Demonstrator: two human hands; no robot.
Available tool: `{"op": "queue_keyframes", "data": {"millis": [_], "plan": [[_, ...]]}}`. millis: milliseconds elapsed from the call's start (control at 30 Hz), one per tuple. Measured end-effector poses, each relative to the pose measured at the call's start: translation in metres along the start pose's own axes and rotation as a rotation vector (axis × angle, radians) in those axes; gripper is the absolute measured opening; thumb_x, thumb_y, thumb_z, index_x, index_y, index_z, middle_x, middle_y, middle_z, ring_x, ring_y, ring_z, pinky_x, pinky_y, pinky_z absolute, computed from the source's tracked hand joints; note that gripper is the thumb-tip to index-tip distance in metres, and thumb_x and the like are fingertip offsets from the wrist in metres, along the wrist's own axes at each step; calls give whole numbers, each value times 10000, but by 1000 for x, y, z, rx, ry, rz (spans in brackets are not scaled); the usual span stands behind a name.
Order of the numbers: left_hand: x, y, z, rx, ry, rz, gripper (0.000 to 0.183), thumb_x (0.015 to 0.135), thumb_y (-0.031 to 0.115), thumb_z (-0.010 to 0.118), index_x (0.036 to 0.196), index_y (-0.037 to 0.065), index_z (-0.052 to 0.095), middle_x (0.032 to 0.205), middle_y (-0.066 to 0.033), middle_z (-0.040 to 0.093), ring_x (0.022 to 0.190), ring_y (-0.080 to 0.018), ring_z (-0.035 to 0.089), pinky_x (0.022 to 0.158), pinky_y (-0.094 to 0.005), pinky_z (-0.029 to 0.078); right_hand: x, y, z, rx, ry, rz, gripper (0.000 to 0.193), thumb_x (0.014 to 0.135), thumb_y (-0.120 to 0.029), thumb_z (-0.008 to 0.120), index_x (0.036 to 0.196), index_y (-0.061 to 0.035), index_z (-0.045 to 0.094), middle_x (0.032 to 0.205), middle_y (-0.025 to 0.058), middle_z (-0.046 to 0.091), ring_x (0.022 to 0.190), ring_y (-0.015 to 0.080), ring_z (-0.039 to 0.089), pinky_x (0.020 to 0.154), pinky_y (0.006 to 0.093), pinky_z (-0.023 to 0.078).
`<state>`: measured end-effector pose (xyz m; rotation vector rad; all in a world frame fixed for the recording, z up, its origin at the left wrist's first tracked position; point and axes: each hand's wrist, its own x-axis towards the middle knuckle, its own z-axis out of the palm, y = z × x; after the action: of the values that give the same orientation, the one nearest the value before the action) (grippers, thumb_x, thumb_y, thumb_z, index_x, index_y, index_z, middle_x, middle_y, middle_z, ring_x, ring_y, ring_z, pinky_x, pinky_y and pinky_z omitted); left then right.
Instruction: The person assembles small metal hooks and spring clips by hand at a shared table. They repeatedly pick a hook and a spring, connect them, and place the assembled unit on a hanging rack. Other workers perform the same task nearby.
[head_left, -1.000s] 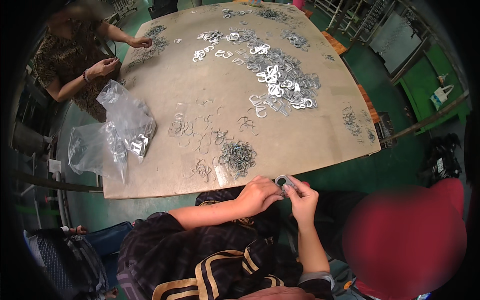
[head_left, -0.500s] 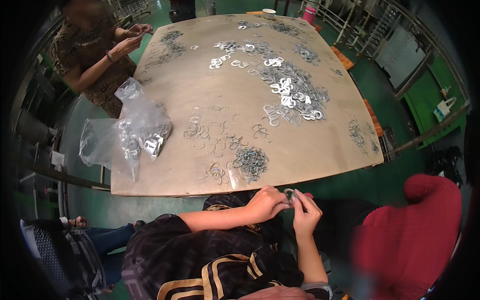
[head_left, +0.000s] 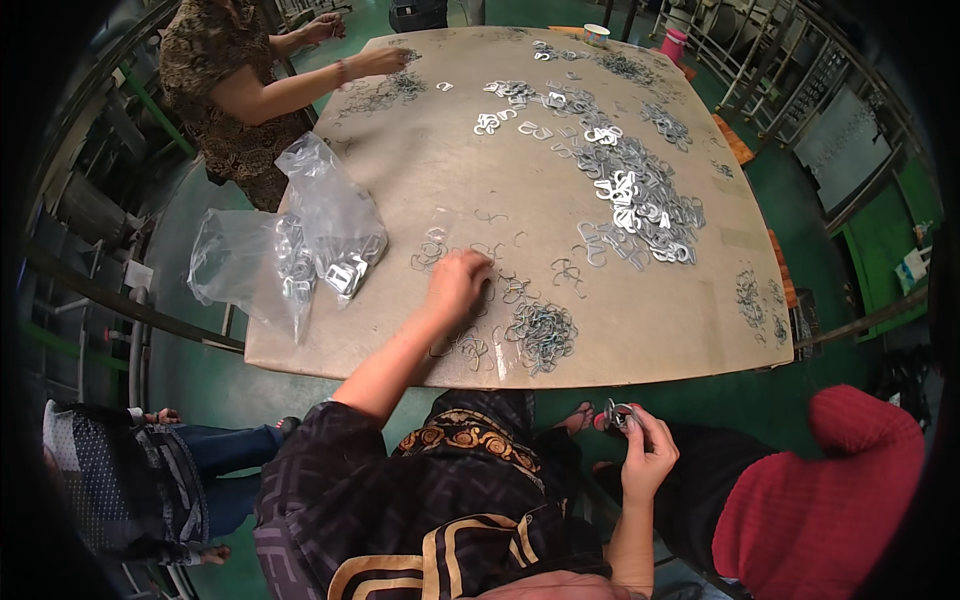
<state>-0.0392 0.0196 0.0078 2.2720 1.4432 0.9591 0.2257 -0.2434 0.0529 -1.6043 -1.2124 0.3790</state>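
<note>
My left hand [head_left: 460,285] reaches out over the table among scattered thin wire clips [head_left: 432,255]. Its fingers are curled down and pressed together at the tabletop, and what lies between them is hidden. Beside it is a dense heap of grey wire clips [head_left: 541,335], close to the table's front edge. Off the table's near side, my right hand [head_left: 648,450] pinches a shiny curved metal hook [head_left: 620,413] between thumb and fingers. Farther right on the table, a large pile of flat, silvery metal hooks [head_left: 640,195] is spread out.
A clear plastic bag [head_left: 335,225] with metal pieces sits at the table's left edge. Behind it, a person in a patterned top [head_left: 225,100] reaches toward another clip pile [head_left: 400,90]. A person in red [head_left: 810,490] is close on my right. A small tub [head_left: 596,35] stands at the far edge.
My left hand has left the hook at my right hand and moved forward onto the wire clips. My right hand keeps the hook. The person across has stretched an arm to the table.
</note>
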Motion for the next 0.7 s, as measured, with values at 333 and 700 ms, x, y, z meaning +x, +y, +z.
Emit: {"op": "queue_keyframes", "data": {"millis": [333,700], "plan": [[49,-47,-3,258,-240,122,135,782,89,615,807,9,720,866,-152,686,797,-342,660,749,-430,539,2,-1,8,0,-13,5,159,844,77,619,992,71,677,845,103,662,755,140,655,680,258,533],[51,-17,15,646,-388,269,76,707,90,633,678,42,684,725,-160,685,706,-314,689,628,-402,562,8,-11,11,3,-58,42,263,800,101,630,1055,54,669,866,88,657,719,122,656,642,234,519]]}}
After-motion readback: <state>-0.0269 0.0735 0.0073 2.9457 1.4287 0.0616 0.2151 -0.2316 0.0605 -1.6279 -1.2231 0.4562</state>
